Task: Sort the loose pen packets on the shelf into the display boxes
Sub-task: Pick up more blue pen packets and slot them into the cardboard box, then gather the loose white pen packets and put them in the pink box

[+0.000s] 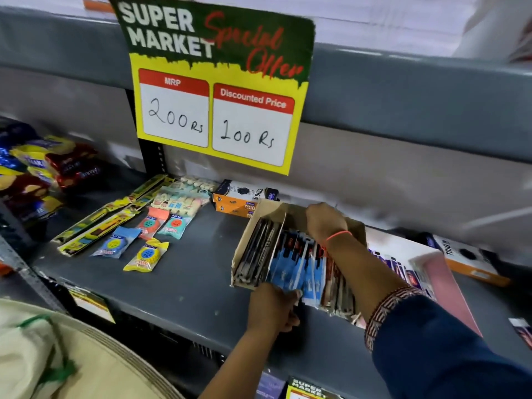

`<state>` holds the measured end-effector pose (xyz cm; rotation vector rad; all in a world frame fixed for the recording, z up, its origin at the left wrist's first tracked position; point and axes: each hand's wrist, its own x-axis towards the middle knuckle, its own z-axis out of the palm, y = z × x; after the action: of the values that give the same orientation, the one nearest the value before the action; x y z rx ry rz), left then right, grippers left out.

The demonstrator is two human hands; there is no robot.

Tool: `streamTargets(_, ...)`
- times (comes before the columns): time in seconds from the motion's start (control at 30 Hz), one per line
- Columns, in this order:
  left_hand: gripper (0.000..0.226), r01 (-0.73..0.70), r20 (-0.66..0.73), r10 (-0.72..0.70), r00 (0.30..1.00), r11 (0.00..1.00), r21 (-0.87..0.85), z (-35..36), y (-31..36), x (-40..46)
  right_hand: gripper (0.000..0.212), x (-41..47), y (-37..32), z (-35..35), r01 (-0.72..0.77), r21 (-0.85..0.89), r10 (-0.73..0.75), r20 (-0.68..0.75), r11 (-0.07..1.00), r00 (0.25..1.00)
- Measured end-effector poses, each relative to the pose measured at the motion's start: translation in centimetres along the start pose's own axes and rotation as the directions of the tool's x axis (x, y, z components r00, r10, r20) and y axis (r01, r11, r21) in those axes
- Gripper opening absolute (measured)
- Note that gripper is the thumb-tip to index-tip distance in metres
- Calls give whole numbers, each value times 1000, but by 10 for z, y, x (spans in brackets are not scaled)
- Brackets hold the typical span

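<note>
The left hand (273,308) grips blue pen packets (296,266) in the box (244,249); the right hand (325,220) curls at the back, I cannot tell on what.

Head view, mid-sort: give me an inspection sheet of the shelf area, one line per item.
Surface: grey shelf, bare at the front middle.
Job's things: cardboard display box with dark packets left of its divider and blue pen packets right of it; more packets at its right edge.
Clutter: round packets, long yellow packets, orange boxes, snack bags.
Grips: left hand at the box's front, fingers on the blue packets; right hand reaching over the back, fingers hidden.
Cables: nothing seen.
Surroundings: offer sign above; boxed item at right; cream fabric at lower left.
</note>
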<state>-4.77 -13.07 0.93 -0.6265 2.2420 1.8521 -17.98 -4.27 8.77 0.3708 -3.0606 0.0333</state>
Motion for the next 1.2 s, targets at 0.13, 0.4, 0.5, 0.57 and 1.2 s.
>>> streamTargets(0.13, 46, -17, -51, 25, 998, 990, 138, -4, -1, -6, 24, -14, 21, -17, 5, 42, -1, -98, 999, 995)
streamTargets(0.4, 30, -424, 73, 635, 769, 421, 802, 23, -27, -50, 26, -64, 75, -31, -113, 235, 165, -211, 965, 963)
streamTargets(0.5, 19, -635, 333, 762, 556, 131, 761, 48, -29, -71, 29, -84, 100, -33, -215, 271, 274, -204, 938, 940)
streamTargets(0.57, 30, -712, 438, 752, 493, 60, 699, 65, -34, -80, 30, -96, 121, -33, -278, 274, 331, -172, 921, 928)
streamTargets(1.2, 73, -666, 674, 457, 580, -211, 716, 102, -28, -87, 36, -208, 299, 24, -780, 276, 740, 253, 562, 623)
